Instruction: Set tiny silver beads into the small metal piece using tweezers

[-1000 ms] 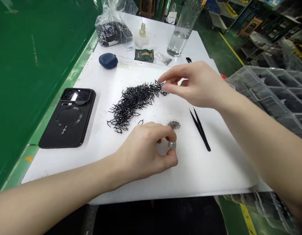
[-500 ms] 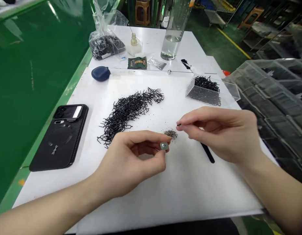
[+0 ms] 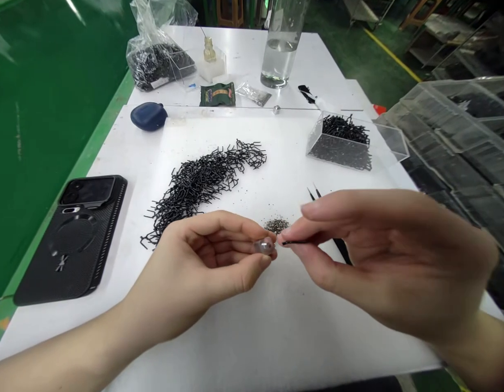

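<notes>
My left hand pinches a small, shiny, grey rounded piece between thumb and fingertips. Facing it from the right, my right hand grips a thin black piece whose tip points at the rounded piece. The two pieces are very close, and I cannot tell whether they touch. Just behind my fingertips is a small heap of tiny metallic grains. Black tweezers lie on the white table, partly hidden by my right hand. A long pile of thin black branched pieces spreads behind my left hand.
A black phone lies at left, below a dark blue rubber bulb. A clear box of black pieces stands at right. Behind are a bagged black mass, a green packet and a tall water container.
My right hand has come left and nearer, bringing the thin black piece up to the rounded piece. My left hand has turned that piece slightly. The view has shifted, and the tweezers' tips now show.
</notes>
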`<state>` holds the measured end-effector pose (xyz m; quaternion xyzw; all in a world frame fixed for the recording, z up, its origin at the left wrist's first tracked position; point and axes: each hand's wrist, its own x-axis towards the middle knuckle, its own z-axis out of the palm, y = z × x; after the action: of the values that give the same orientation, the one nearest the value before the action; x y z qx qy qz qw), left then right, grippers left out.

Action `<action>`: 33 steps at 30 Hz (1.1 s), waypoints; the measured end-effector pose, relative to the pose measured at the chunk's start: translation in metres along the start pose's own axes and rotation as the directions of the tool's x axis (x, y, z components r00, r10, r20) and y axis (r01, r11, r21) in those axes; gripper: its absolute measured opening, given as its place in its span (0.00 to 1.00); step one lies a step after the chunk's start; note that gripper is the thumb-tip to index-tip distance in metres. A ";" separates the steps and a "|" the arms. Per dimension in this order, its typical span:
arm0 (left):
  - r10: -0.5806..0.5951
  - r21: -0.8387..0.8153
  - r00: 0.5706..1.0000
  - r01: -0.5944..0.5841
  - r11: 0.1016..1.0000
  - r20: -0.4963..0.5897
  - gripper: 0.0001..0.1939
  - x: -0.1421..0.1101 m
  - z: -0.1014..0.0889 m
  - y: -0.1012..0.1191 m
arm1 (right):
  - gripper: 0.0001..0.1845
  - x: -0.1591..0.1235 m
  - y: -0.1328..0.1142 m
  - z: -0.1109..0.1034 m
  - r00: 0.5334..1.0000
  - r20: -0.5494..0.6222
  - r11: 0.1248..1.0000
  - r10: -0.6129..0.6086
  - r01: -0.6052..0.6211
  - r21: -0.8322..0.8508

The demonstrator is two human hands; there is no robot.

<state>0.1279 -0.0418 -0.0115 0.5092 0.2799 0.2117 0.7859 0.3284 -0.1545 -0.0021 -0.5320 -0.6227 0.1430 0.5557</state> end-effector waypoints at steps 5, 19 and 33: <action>-0.016 -0.056 1.000 0.017 0.998 0.007 0.10 0.001 -0.003 -0.006 | 0.28 -0.006 -0.003 0.004 0.996 -0.075 0.999 0.043 -0.044 -0.015; -0.025 0.080 0.999 0.029 0.996 -0.045 0.10 0.000 -0.004 -0.002 | 0.34 -0.002 0.006 0.008 0.998 -0.034 0.999 -0.047 0.048 0.021; -0.060 0.040 0.997 0.062 0.997 -0.049 0.11 0.000 -0.002 0.000 | 0.25 -0.007 0.003 0.002 1.000 -0.012 0.990 0.017 -0.018 -0.137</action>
<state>0.1266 -0.0405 -0.0124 0.5113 0.3185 0.1937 0.7743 0.3267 -0.1580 -0.0086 -0.5753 -0.6232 0.1017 0.5199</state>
